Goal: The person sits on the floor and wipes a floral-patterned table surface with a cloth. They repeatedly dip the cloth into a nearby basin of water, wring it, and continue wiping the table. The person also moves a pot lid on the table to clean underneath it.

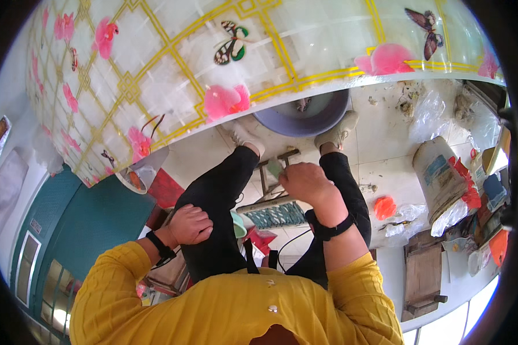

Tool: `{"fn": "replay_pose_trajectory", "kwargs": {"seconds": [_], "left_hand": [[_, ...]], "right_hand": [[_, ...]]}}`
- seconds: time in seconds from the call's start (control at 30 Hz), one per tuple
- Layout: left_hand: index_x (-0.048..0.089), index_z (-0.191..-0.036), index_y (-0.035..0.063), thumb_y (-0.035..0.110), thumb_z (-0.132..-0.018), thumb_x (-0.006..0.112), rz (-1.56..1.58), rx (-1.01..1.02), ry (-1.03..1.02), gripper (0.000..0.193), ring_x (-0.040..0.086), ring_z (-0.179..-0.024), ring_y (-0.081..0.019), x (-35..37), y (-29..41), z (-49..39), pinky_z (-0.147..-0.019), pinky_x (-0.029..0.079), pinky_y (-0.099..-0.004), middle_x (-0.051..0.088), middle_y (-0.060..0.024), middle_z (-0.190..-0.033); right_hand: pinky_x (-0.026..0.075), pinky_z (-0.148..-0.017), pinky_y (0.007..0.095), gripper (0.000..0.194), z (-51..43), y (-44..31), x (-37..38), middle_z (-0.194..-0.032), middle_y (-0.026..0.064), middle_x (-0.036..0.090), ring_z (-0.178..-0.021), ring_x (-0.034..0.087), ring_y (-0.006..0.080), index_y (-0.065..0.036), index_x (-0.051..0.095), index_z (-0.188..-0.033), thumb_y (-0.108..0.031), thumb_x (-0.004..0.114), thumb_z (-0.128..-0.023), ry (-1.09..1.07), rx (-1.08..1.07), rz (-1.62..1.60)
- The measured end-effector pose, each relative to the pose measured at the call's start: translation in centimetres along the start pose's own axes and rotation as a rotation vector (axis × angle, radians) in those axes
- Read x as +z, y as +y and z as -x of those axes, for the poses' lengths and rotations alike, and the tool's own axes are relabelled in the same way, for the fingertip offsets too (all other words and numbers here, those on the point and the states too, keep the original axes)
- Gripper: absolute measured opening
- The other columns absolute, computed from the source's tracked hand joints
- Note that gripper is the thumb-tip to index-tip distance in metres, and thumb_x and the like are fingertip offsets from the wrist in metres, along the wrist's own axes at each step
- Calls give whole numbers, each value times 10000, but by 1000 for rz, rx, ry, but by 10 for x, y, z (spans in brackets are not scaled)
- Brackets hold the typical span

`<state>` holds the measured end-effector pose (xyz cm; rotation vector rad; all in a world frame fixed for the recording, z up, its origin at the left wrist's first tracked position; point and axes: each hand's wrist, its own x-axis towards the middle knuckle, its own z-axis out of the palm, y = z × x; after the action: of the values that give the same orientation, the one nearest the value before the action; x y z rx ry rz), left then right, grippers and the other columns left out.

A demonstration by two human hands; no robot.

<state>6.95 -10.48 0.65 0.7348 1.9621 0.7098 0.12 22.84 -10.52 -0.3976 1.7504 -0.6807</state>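
Note:
My left hand rests on the left thigh of my black trousers, fingers curled together and nothing visible in them. Between my knees, my right hand is closed, its fingertips at one end of a flat pale green piece. What this piece is cannot be made out. Just below it stands a small folding stool with a woven green and white cord seat. Farther ahead, between my shoes, sits a purple basin holding liquid and a dark, unclear thing, partly hidden by the table.
A table with a flowered, butterfly-printed cover hangs over the far side. To the right are a tipped dirty bucket, plastic bags, a red-orange bag and a wooden bench. Leftward lies a teal door.

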Motion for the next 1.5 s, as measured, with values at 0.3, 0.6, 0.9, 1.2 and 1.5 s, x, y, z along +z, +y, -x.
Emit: {"fn": "replay_pose_trajectory", "kwargs": {"seconds": [0.3,0.6,0.9,1.2,1.5], "left_hand": [[581,-665,147,235,-785,661,53,21,-67,170,532,-662,-206,13,8,2,-628,411,-350,504,-11,-676],[579,-657,134,276,-834,625,60,55,-82,231,577,-693,-229,25,30,-6,-662,437,-366,559,-30,-692],[597,-676,124,299,-880,572,52,35,10,270,610,-734,-265,44,43,-16,-690,464,-405,587,-54,-706],[648,-737,96,314,-893,539,8,-100,-86,290,646,-808,-283,59,64,-33,-738,495,-412,660,-80,-789],[657,-955,96,268,-910,540,142,-307,-81,213,620,-925,-327,7,120,-13,-787,510,-451,660,-128,-961]], "right_hand": [[530,-742,512,404,-8,-6,28,-833,202,690,-810,672,395,-18,690,-850,-347,468,-928,64,119,-177],[470,-761,310,413,61,-40,-51,-883,100,660,-839,588,174,55,633,-1070,-342,575,-971,-68,-278,-1265],[466,-887,368,309,186,-14,-239,-1282,173,558,-1058,576,268,45,612,-1211,-101,520,-954,1645,-13,-123],[217,-1114,600,706,57,-33,-248,-1547,163,296,-1432,251,395,-232,430,-1459,-375,690,-819,1250,138,491],[182,-1167,496,593,86,-48,-245,-1562,11,300,-1467,214,239,-325,422,-1445,-361,613,-884,906,-160,441]]}}
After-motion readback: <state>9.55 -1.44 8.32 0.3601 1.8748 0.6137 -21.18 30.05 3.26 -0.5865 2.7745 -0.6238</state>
